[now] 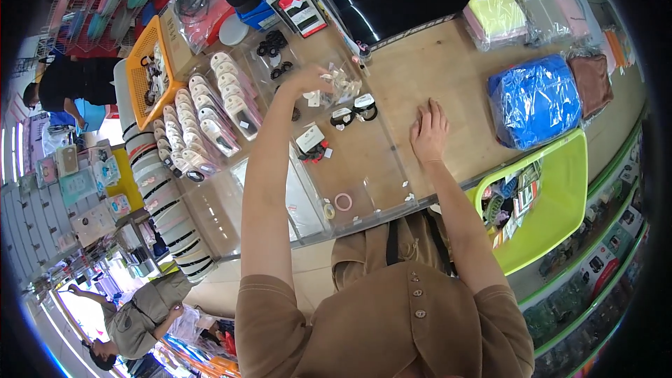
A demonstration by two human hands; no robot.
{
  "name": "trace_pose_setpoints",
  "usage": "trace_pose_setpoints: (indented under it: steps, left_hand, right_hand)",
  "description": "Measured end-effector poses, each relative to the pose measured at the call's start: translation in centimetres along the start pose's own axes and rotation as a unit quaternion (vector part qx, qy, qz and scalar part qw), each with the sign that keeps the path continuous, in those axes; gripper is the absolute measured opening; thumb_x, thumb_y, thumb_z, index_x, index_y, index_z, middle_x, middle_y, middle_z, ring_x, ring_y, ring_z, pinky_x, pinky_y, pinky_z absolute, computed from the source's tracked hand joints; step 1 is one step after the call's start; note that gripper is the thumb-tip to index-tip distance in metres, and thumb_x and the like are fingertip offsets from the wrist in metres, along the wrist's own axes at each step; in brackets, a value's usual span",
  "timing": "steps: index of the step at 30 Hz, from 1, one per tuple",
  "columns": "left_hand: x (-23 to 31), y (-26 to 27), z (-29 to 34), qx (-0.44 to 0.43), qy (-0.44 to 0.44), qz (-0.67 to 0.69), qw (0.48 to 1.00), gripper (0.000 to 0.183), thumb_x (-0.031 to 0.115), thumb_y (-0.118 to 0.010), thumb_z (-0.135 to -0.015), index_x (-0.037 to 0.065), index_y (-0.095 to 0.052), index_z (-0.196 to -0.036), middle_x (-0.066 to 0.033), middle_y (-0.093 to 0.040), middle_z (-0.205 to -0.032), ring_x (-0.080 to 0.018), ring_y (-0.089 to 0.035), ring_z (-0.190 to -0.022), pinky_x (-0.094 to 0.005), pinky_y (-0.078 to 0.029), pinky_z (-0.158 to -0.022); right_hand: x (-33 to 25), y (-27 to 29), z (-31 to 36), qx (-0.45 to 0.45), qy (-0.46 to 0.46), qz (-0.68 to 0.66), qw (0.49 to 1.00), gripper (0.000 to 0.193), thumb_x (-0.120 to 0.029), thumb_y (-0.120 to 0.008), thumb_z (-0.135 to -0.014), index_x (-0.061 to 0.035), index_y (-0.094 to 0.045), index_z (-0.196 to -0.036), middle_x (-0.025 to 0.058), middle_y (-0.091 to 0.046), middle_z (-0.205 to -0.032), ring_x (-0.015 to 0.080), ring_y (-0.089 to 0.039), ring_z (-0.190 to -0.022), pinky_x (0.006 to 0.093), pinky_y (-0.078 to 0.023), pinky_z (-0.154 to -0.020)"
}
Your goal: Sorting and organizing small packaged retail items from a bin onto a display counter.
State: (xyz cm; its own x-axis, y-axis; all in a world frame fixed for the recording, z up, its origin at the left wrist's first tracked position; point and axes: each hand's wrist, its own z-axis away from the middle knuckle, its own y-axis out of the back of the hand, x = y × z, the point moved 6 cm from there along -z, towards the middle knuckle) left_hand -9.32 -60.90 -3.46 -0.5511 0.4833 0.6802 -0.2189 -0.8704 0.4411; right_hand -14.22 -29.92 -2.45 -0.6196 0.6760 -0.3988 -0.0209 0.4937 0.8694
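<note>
My left hand (308, 82) reaches over a clear compartmented tray (371, 175), blurred, its fingers at a small heap of crinkled clear packets (343, 84). Whether it grips one cannot be made out. Just right of it lie black hair ties on white cards (353, 113). Nearer me is a white card with red and black hair ties (313, 141). Loose black hair ties (271, 43) sit beyond my left hand. My right hand (429, 131) rests flat on the wooden tabletop (448, 63), fingers stretched out, holding nothing.
Rows of carded hair ties (210, 115) and an orange basket (150, 73) stand left. A pink ring (343, 201) lies near the front edge. On the right are a blue wrapped bundle (535, 101) and a lime-green bin (553, 203) of small goods. Two other people are farther left.
</note>
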Motion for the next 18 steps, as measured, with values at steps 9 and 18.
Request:
trace_pose_setpoints:
  steps: [9, 18]
  left_hand:
    - [1.8, 2.5, 3.2, 0.032, 0.023, 0.164, 0.986, 0.015, 0.007, -0.066, -0.067, 0.001, -0.061, -0.081, -0.0049, -0.061, -0.079, -0.011, -0.058, -0.071, -0.0244, -0.044, -0.061]
    - [1.6, 1.1, 0.2, 0.049, -0.033, -0.042, 0.997, 0.022, 0.012, -0.067, -0.063, 0.003, -0.059, -0.082, -0.0029, -0.059, -0.074, -0.0142, -0.053, -0.064, -0.0268, -0.044, -0.066]
  right_hand:
    - [0.4, 0.1, 0.1, 0.002, 0.0, -0.001, 1.0, 0.035, -0.013, -0.052, -0.072, -0.0058, -0.049, -0.106, 0.0172, -0.042, -0.123, 0.0341, -0.039, -0.113, 0.0438, -0.032, -0.09]
    - [0.2, 0.2, -0.1, 0.0, 0.0, 0.001, 1.0, 0.034, -0.013, -0.053, -0.072, -0.0063, -0.05, -0.105, 0.0165, -0.043, -0.122, 0.0322, -0.039, -0.114, 0.0429, -0.032, -0.089]
